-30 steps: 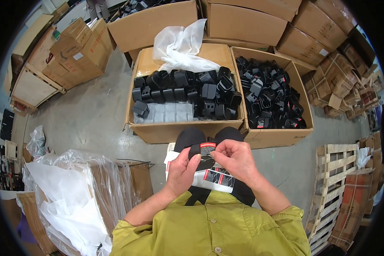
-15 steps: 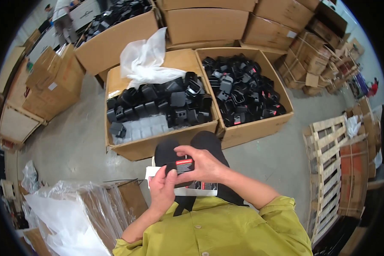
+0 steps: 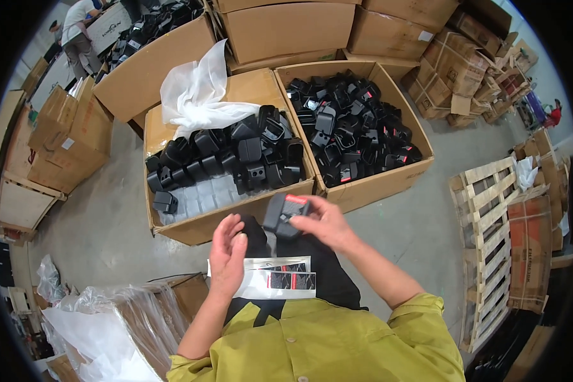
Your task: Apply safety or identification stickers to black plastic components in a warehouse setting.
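My right hand grips a black plastic housing by its right side, with the thumb on its face. A red-and-black label sits on that face. To its left, my left hand is raised, fingers up and slightly parted, with nothing in it. White sheets of red-and-black stickers lie across my lap, just right of the left hand. The left carton in front of me holds black housings over a translucent tray layer. More housings, several with red labels, lie jumbled in the right carton.
A white plastic bag lies on the left carton's flap. Stacked cartons stand behind, and a wooden pallet leans at the right. Near left is a plastic-wrapped box. At the far left, a person stands by another carton.
My left hand has let go of the labelled housing and moved left. My right hand has carried the housing forward, toward the cartons. More of the sticker sheets now shows.
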{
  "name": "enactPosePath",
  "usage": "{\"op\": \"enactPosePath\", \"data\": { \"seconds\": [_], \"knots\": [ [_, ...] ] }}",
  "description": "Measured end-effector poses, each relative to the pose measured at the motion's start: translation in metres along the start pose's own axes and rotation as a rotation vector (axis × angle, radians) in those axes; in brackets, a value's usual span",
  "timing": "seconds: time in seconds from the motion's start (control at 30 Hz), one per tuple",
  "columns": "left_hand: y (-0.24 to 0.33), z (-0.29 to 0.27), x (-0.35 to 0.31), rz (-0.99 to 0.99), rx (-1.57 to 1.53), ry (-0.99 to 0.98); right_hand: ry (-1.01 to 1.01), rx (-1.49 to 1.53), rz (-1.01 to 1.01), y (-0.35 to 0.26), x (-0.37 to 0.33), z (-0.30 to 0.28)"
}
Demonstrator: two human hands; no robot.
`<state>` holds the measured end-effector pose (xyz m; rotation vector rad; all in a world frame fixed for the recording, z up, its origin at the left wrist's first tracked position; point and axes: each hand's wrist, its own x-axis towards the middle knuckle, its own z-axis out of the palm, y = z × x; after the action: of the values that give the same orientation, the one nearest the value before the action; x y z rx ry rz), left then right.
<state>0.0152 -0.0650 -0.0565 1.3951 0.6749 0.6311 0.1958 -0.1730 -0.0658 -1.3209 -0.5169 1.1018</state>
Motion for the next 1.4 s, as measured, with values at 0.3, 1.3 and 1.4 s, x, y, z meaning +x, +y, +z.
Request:
{"op": "enactPosePath", "data": {
  "seconds": [0.3, 1.3, 1.4],
  "knots": [
    [-0.011, -0.062, -0.062, -0.228, 0.238, 0.202, 0.323, -0.154, 0.070, -0.027, 0.094, -0.075],
    [-0.021, -0.053, -0.143, -0.640, -0.025, 0.008, -0.632, -0.905, 0.052, 0.030, -0.059, 0.053],
    [-0.008, -0.050, -0.138, -0.761, -0.189, -0.100, -0.627, -0.431, 0.312, 0.026, -0.052, 0.052]
  ]
}}
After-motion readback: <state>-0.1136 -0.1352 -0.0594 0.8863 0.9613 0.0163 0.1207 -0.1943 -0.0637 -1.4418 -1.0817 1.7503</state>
